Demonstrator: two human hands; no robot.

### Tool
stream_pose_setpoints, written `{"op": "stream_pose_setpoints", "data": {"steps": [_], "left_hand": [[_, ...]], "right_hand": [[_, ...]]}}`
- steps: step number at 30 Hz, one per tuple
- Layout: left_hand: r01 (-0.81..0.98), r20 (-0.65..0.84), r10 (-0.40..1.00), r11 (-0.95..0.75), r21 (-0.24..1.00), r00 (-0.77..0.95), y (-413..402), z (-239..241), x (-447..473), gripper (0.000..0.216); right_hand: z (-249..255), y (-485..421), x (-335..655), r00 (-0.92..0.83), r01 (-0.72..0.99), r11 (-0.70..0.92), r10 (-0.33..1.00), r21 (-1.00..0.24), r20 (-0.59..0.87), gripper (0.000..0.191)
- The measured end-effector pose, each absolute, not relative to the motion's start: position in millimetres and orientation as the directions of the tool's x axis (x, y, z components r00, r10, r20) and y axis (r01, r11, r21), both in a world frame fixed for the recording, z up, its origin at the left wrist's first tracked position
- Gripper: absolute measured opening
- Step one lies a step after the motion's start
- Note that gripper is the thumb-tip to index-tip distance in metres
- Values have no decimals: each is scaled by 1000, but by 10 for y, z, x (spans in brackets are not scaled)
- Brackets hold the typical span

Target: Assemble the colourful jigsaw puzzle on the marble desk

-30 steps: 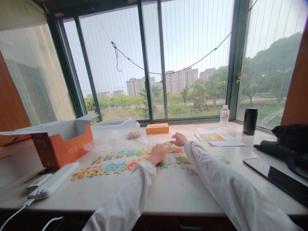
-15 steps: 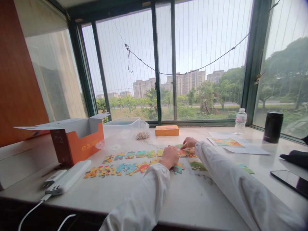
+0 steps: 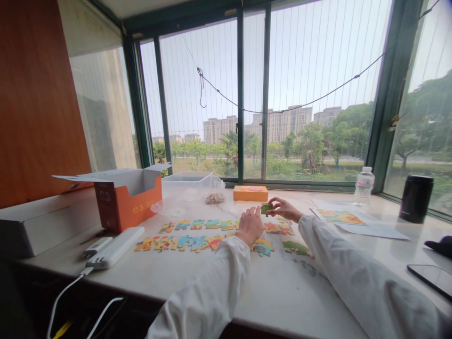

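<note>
A green jigsaw puzzle piece (image 3: 266, 208) is lifted above the table, pinched at its right edge by the thumb and fingers of my right hand (image 3: 284, 210). My left hand (image 3: 250, 224), back toward me, has its bent fingers at the piece's left edge; its thumb is hidden. Two rows of puzzle pieces lie below and to the left: a far row (image 3: 212, 224) and a near row (image 3: 190, 243). Orange and red pieces (image 3: 278, 228) lie under my right hand. A green piece (image 3: 295, 247) rests beside my right sleeve.
An orange box (image 3: 123, 202) stands open at left, near white power banks (image 3: 115, 248). A clear tub (image 3: 187, 183), small orange box (image 3: 250, 193) and bag (image 3: 215, 198) sit by the window. Rightward are a printed picture (image 3: 339, 216), bottle (image 3: 364, 186), black tumbler (image 3: 416, 198) and phone (image 3: 431, 278).
My right hand has risen from the far row and now holds up a green puzzle piece. My left hand has moved up beside it. The view has swung slightly left.
</note>
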State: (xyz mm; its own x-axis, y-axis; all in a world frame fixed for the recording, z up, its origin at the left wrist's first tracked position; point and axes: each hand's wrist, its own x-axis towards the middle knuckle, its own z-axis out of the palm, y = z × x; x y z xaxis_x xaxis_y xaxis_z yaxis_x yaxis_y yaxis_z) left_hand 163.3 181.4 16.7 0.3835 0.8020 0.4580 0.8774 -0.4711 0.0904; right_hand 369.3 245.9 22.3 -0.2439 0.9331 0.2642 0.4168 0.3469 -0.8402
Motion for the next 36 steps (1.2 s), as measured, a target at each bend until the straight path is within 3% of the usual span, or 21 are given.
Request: {"op": "stream_pose_setpoints", "data": {"steps": [4, 8, 13, 18, 25, 36], "left_hand": [[820, 575, 721, -554, 141, 388, 1748, 286, 1600, 50], [687, 620, 593, -717, 116, 514, 1571, 381, 1684, 42], [566, 621, 497, -818, 103, 607, 1262, 419, 1892, 47], [448, 615, 436, -882, 147, 657, 1073, 446, 2008, 24], [420, 624, 473, -874, 244, 623, 1068, 455, 2000, 20], [486, 610, 465, -862, 146, 642, 1124, 466, 1989, 22]], "right_hand": [[417, 2091, 3738, -327, 247, 379, 899, -892, 291, 62], [486, 1671, 3977, -348, 267, 412, 884, -871, 312, 56], [421, 1232, 4406, -313, 294, 411, 894, -863, 320, 54], [237, 1036, 4644, -249, 274, 405, 906, -872, 342, 55], [84, 1070, 4558, -253, 182, 417, 895, -891, 367, 52], [179, 882, 4397, -262, 121, 397, 897, -910, 357, 51]]}}
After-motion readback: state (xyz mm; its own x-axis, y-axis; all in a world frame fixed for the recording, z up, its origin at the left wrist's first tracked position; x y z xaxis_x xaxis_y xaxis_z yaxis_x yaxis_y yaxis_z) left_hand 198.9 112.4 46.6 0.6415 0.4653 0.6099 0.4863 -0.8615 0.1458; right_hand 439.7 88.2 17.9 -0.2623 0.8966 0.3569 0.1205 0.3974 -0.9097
